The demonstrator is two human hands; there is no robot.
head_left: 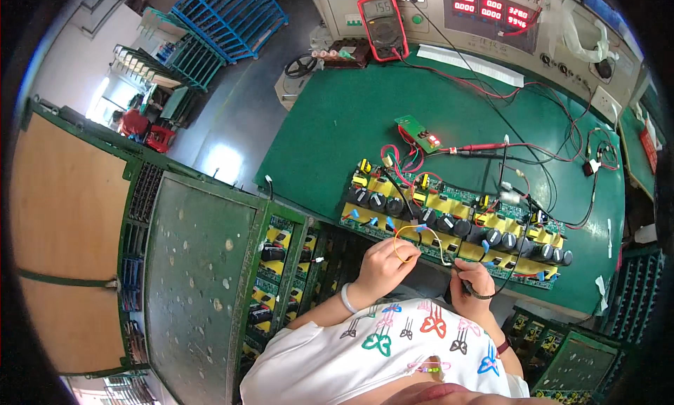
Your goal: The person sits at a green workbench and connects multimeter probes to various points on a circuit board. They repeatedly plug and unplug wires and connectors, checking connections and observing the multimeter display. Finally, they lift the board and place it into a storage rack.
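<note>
A long green circuit board (pixel 456 226) lies along the near edge of the table, carrying yellow transformers, black round capacitors and blue parts. A thin yellow wire (pixel 397 241) loops from it to my left hand (pixel 383 266), whose fingers are pinched on it. My right hand (pixel 472 284) is closed around a slim black probe (pixel 467 288), partly hidden by the fingers, with a black cord (pixel 518 261) trailing off it. Close to the right fingertips a white wire (pixel 441 248) curves down from the board. Both hands are just in front of the board's near edge.
A small green display board (pixel 418 133) with red digits sits behind, wired to the long board. Near it lies a red probe (pixel 483 147). A red multimeter (pixel 384 27) leans against the grey instrument panel (pixel 449 12). Racks of boards (pixel 275 264) stand left of the green table (pixel 316 117).
</note>
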